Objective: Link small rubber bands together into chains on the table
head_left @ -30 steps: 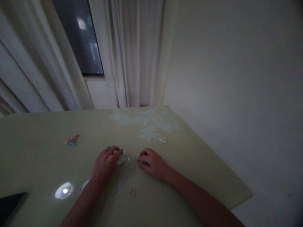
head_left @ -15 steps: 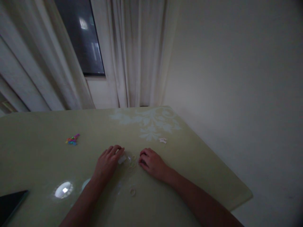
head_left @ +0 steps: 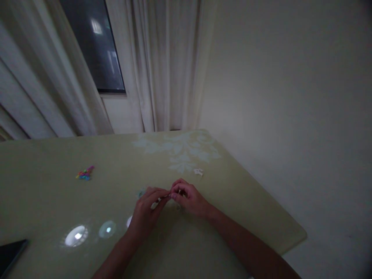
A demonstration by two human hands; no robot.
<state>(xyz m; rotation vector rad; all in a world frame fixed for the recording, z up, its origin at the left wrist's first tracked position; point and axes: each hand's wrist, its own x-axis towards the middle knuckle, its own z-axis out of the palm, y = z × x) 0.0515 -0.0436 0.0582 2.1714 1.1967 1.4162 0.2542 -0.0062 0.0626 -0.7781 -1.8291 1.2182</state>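
My left hand (head_left: 150,204) and my right hand (head_left: 190,198) meet over the table, their fingertips pinched together. What lies between the fingers is too small and dark to make out. A pale small ring (head_left: 178,207) lies just below my right hand's fingers, partly blurred. Beyond my left hand's knuckles a small greenish patch (head_left: 141,193) shows on the table; its kind is unclear. Past my right hand sits a little cluster of white pieces (head_left: 198,171).
A pile of small colourful pieces (head_left: 85,173) lies at the left on the pale green table (head_left: 110,155). A dark flat object (head_left: 11,254) reaches in at the lower left. Light reflections shine near my left forearm. Curtains (head_left: 171,69) and a wall (head_left: 276,97) stand behind.
My left hand has moved right, from beside the clear plastic and pale rings, to meet my right hand. My right hand's fingers have closed into a pinch. The view has shifted slightly.
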